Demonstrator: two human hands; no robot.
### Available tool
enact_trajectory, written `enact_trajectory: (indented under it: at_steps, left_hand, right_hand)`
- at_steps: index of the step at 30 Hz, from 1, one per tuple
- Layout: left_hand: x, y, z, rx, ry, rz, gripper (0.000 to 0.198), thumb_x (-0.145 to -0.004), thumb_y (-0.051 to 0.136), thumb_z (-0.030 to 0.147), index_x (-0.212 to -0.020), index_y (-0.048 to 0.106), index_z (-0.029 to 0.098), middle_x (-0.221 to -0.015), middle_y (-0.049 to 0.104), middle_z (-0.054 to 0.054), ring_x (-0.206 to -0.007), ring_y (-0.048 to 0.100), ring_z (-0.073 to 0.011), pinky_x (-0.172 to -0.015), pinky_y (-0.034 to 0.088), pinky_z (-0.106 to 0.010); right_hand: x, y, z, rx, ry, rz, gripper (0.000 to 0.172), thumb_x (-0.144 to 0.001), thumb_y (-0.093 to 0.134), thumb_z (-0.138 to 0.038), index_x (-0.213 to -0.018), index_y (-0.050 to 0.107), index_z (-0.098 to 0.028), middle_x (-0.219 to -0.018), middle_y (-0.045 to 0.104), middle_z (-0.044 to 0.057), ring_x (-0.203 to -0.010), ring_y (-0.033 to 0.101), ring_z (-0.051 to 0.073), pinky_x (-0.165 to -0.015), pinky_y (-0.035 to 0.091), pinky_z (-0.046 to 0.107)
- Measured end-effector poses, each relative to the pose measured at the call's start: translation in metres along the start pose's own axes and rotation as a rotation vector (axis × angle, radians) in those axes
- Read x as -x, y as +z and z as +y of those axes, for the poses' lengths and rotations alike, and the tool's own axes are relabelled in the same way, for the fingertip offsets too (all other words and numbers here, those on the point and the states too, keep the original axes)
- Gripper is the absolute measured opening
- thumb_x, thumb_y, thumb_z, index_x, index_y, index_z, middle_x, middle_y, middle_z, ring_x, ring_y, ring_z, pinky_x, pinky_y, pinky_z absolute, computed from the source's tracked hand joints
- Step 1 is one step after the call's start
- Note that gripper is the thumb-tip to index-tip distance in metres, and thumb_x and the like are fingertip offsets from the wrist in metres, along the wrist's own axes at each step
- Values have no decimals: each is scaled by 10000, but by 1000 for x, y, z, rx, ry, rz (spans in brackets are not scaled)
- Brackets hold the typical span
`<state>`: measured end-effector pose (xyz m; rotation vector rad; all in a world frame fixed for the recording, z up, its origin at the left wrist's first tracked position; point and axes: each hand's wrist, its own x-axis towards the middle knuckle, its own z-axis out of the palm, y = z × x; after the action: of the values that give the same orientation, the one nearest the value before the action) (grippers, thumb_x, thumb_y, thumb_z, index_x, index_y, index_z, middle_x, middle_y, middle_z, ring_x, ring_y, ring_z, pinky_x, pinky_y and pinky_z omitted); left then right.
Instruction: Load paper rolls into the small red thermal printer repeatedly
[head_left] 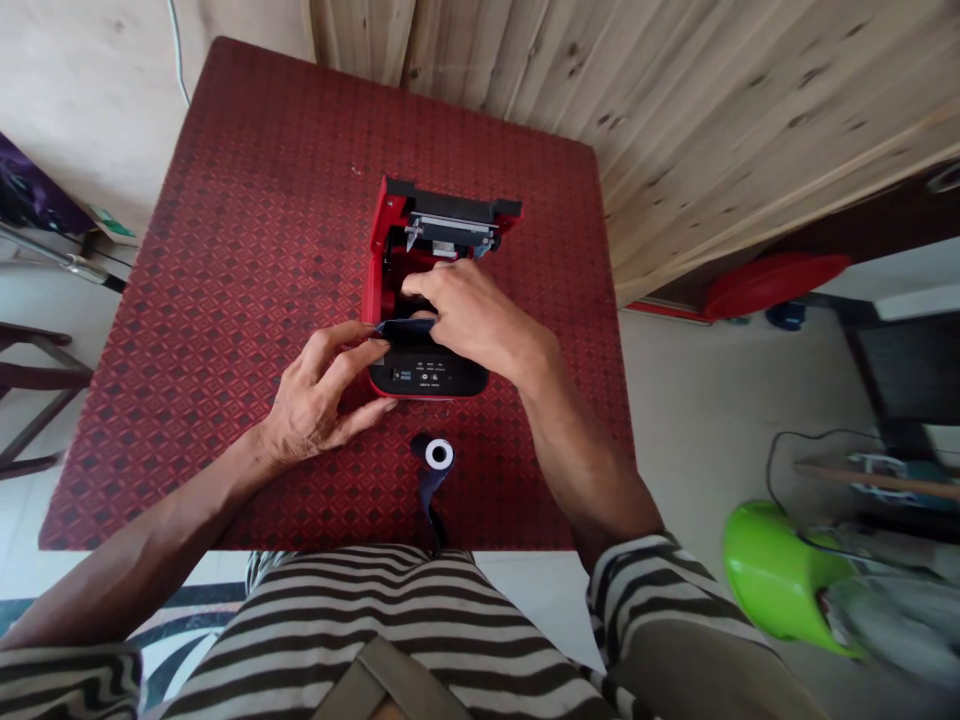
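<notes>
A red and black label printer (431,375) stands on the table with its lid (457,212) raised. Dark ribbon film (405,328) lies across the front of its opening. My left hand (319,390) is at the printer's left front corner. Its fingertips press the film's left end, and the thumb rests lower against the printer's front edge. Reaching into the opening, my right hand (476,315) has its fingers curled and its thumb by the film. What those fingers hold is hidden. A small roll of dark ribbon (439,454) with a white core lies in front, its loose tail trailing toward me.
The table (247,200) has a red patterned cover. Wooden boards (525,70) line the wall behind it. A green bucket (787,580) stands on the floor at the right, near a dark cable. Part of a wooden stool (37,380) shows at the left.
</notes>
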<state>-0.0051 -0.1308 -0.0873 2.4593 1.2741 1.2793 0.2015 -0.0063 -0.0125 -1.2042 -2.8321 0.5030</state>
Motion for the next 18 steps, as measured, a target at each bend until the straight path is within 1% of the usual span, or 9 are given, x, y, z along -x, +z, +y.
enact_trajectory:
  at_steps: [2,5,7,9,11,14,15,16,18]
  left_hand:
    - [0,0,-1,-11,1,-2,612,-1015,730,468,-1542,507,250,-1361,660,-150,-1256,700,-281,-1036,676,-437]
    - [0,-2,-1,-1,15,-13,598,-1010,741,458,-1525,521,249,-1361,667,-146,-1265,698,-276,-1047,666,-425]
    - [-2,-4,-1,27,2,-19,590,-1016,731,470,-1519,526,239,-1355,676,-142,-1269,697,-270,-1061,654,-418]
    - [-5,-8,0,55,-26,-7,580,-1035,698,484,-1523,521,225,-1338,687,-136,-1254,702,-263,-1059,645,-413]
    - [-11,-14,1,56,-38,25,561,-1050,672,481,-1520,526,212,-1316,700,-129,-1215,713,-254,-1039,643,-408]
    - [-32,-28,-1,-2,-28,49,503,-1054,675,460,-1474,573,203,-1270,720,-112,-1157,716,-240,-1013,639,-404]
    - [-43,-32,-3,-27,-24,46,482,-1053,683,448,-1455,590,199,-1260,725,-108,-1152,710,-237,-1012,636,-403]
    - [-54,-36,-5,-55,-14,42,470,-1050,692,432,-1444,599,194,-1273,725,-109,-1168,703,-238,-1026,629,-408]
    - [-80,-40,-14,-94,34,56,461,-1052,696,409,-1435,611,166,-1329,701,-126,-1260,665,-253,-1084,604,-424]
  right_hand:
    - [6,-3,1,-50,-16,22,273,-923,596,17,-978,779,-178,-964,809,91,-963,723,255,-869,508,369]
    - [28,-12,-1,-158,-96,127,466,-944,488,37,-1258,755,-181,-1223,818,105,-1142,746,263,-1042,555,433]
    - [48,-19,-6,-215,-184,188,581,-918,488,39,-1424,669,-182,-1416,755,108,-1296,703,258,-1151,536,457]
    - [64,-19,-11,-245,-242,234,603,-897,587,-6,-1477,614,-171,-1500,700,124,-1385,649,271,-1204,517,479]
    - [73,-12,-17,-250,-233,324,495,-914,692,-83,-1398,652,-177,-1427,730,127,-1346,653,288,-1182,534,499]
    - [71,7,-23,-195,-164,486,150,-1012,672,-154,-1128,746,-214,-1149,798,90,-1140,696,272,-1048,579,478]
    - [70,13,-24,-167,-152,519,138,-1039,639,-154,-1048,756,-226,-1070,800,76,-1078,695,261,-1004,583,463]
    - [69,19,-25,-142,-153,547,183,-1053,613,-146,-988,759,-235,-1018,796,66,-1034,688,252,-970,583,448]
    - [70,26,-25,-108,-178,615,235,-1058,600,-124,-932,762,-240,-971,789,56,-982,670,236,-926,586,423]
